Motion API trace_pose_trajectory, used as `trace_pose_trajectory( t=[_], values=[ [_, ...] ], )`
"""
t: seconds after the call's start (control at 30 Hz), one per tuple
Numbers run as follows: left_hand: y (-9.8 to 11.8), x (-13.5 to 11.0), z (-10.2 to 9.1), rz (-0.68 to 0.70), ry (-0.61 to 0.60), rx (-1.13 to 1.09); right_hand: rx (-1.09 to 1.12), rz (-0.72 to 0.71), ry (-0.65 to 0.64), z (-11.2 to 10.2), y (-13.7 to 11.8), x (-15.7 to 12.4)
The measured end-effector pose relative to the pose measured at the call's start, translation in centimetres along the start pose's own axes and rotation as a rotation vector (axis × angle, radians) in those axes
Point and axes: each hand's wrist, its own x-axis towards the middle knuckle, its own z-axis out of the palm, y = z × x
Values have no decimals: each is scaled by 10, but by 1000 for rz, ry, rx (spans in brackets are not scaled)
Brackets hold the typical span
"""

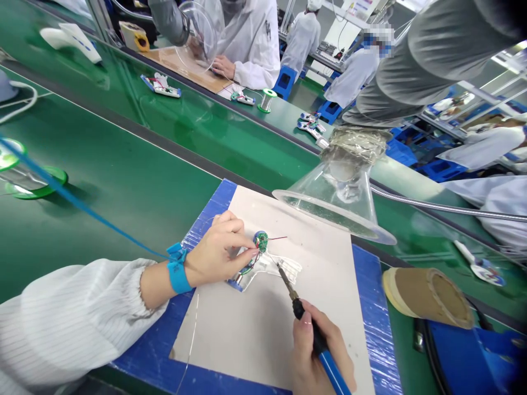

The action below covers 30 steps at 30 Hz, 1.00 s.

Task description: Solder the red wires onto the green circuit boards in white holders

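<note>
My left hand (pixel 222 249), with a blue wrist strap (pixel 179 274), is closed, thumb and forefinger pinching a thin wire beside a small round green circuit board (pixel 261 241). A red wire (pixel 278 238) sticks out from the board to the right. Below it lies a white plastic handheld housing (pixel 272 266), partly covered by my fingers. My right hand (pixel 319 345) grips a soldering iron (pixel 315 329) with a blue handle. Its tip points at the housing, just below the board; whether it touches cannot be made out. A thin silvery strand (pixel 193 323) hangs below my left wrist.
A clear fume hood (pixel 341 192) on a grey duct hangs over the mat's (pixel 263 340) far right. A brown cardboard tube (pixel 428 296) sits right. A solder spool (pixel 33 175) stands left. Across the green conveyor (pixel 197 126), a person in white (pixel 251 44) works near more housings (pixel 161 86).
</note>
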Motion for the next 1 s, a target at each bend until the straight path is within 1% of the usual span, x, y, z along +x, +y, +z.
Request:
trace_pose_trajectory(
  t=[0.2, 0.37, 0.6, 0.83, 1.0],
  values=[
    [-1, 1, -1, -39, -15, 15, 37, 90, 27, -1, -3, -2],
    [-1, 1, 0, -35, -17, 2, 28, 47, -2, -1, -2, -2],
    [-1, 0, 2, 17, -6, -8, 16, 76, -14, 0, 0, -3],
    [-1, 2, -1, -22, -11, 16, 7, 57, 23, 0, -4, -4],
    [-1, 4, 2, 1, 9, 14, -27, 0, 5, 0, -6, -3]
  ],
)
